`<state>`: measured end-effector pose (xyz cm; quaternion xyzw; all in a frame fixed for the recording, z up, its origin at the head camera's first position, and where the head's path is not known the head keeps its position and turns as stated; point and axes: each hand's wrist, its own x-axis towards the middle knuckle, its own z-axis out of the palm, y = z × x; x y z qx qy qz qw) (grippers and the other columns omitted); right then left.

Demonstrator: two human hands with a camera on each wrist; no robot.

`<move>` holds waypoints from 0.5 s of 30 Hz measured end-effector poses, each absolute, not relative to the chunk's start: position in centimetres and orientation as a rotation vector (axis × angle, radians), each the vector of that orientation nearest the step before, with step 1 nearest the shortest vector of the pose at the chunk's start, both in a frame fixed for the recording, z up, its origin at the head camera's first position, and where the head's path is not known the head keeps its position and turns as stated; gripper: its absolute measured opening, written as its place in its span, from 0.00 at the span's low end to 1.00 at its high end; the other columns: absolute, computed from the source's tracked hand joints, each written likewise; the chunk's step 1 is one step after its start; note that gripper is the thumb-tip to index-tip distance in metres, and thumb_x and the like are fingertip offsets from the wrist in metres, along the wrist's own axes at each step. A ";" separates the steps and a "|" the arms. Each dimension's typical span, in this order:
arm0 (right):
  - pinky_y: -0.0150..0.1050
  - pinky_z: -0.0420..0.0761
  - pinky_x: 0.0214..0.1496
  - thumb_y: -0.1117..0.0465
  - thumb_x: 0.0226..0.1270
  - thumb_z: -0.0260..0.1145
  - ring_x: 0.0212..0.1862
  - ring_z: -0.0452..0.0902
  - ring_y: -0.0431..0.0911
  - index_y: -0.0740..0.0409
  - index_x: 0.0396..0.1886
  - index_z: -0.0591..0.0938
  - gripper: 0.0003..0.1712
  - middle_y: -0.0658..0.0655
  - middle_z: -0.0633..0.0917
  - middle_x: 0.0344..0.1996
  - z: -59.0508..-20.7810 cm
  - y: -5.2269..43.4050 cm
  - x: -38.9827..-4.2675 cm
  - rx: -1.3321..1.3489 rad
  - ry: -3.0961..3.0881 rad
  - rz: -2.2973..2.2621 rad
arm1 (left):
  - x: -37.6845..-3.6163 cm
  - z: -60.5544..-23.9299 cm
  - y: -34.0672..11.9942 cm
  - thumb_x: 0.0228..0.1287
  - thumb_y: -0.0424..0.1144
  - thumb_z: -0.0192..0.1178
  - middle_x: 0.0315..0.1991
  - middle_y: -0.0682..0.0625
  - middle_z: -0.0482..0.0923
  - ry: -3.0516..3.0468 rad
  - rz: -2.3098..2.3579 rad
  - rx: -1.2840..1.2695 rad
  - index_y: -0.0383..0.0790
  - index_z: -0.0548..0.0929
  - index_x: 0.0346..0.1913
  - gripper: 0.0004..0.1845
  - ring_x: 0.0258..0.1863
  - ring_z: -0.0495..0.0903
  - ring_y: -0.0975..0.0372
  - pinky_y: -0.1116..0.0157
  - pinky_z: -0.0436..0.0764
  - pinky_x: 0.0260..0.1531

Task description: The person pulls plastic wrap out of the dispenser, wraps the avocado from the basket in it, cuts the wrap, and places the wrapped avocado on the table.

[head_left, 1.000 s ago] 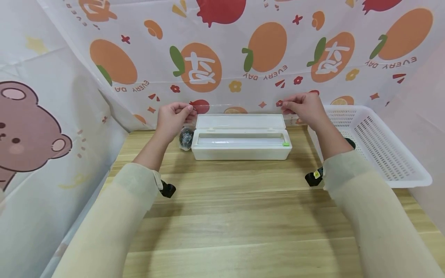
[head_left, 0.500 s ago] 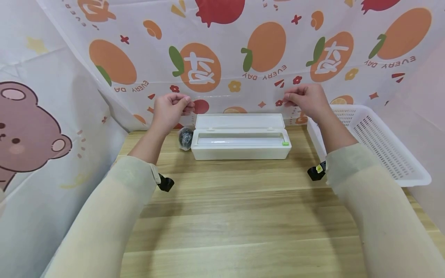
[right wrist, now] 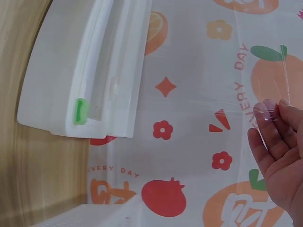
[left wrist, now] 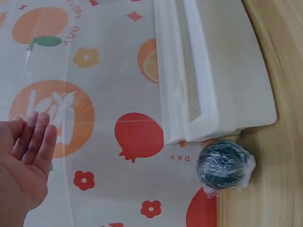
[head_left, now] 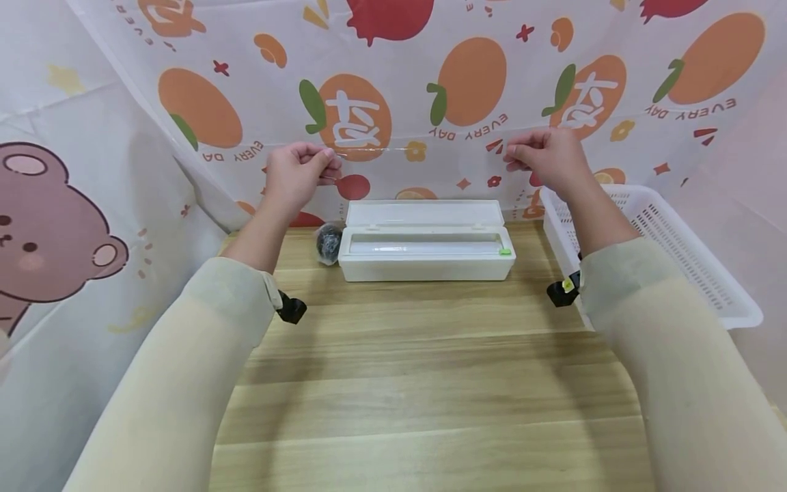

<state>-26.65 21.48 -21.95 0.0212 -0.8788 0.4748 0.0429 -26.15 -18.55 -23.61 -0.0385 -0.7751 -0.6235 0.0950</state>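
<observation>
Clear film (head_left: pixel 393 149) is spanning the space between two raised hands at the table's (head_left: pixel 418 355) far side, its visible edge running left to right, roughly parallel with the long open white box (head_left: pixel 424 270) below. The left hand (head_left: pixel 298 174) is pinching the left end between thumb and fingers; the right hand (head_left: pixel 550 160) is pinching the right end (neither is lying nearer the film). A plastic-wrapped dark ball (head_left: pixel 328 244) is sitting just left of the box, while a white basket (head_left: pixel 753 314) is standing to the right.
</observation>
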 end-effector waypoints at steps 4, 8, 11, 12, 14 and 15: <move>0.31 0.82 0.48 0.48 0.64 0.68 0.41 0.85 0.40 0.53 0.53 0.86 0.21 0.47 0.88 0.38 -21.2 21.3 -26.8 0.071 -2.672 1.450 | -26.3 -22.9 -18.4 0.65 0.39 0.65 0.32 0.49 0.86 -2.279 -1.869 -0.093 0.30 0.84 0.49 0.16 0.33 0.87 0.60 0.68 0.85 0.37; 0.33 0.82 0.53 0.48 0.65 0.68 0.42 0.85 0.41 0.52 0.53 0.86 0.21 0.49 0.87 0.41 -20.6 21.1 -26.9 0.063 -2.654 1.472 | -26.3 -22.3 -18.5 0.65 0.39 0.65 0.33 0.48 0.86 -2.262 -1.881 -0.085 0.32 0.85 0.48 0.15 0.34 0.87 0.60 0.69 0.85 0.37; 0.33 0.81 0.54 0.49 0.65 0.68 0.43 0.85 0.42 0.51 0.54 0.85 0.21 0.50 0.86 0.43 -20.0 21.0 -26.9 0.051 -2.644 1.490 | -26.2 -21.9 -18.6 0.65 0.40 0.65 0.34 0.49 0.86 -2.256 -1.870 -0.101 0.34 0.85 0.47 0.14 0.34 0.87 0.60 0.70 0.85 0.37; 0.33 0.81 0.54 0.49 0.65 0.68 0.43 0.85 0.42 0.51 0.55 0.85 0.21 0.50 0.86 0.43 -19.9 20.9 -26.9 0.046 -2.644 1.486 | -26.2 -21.8 -18.6 0.65 0.40 0.65 0.34 0.49 0.86 -2.258 -1.861 -0.110 0.34 0.85 0.47 0.14 0.35 0.87 0.60 0.70 0.85 0.37; 0.34 0.81 0.55 0.48 0.64 0.68 0.44 0.85 0.42 0.51 0.55 0.85 0.22 0.50 0.86 0.44 -19.5 20.9 -27.0 0.040 -2.643 1.477 | -26.2 -21.5 -18.7 0.65 0.41 0.65 0.34 0.48 0.86 -2.250 -1.864 -0.126 0.34 0.85 0.47 0.14 0.35 0.87 0.59 0.70 0.85 0.38; 0.34 0.81 0.56 0.48 0.64 0.68 0.44 0.85 0.42 0.50 0.55 0.85 0.22 0.50 0.86 0.43 -19.3 20.9 -27.0 0.034 -2.642 1.473 | -26.2 -21.4 -18.7 0.65 0.41 0.65 0.34 0.48 0.86 -2.249 -1.861 -0.133 0.33 0.85 0.48 0.15 0.35 0.87 0.59 0.70 0.84 0.38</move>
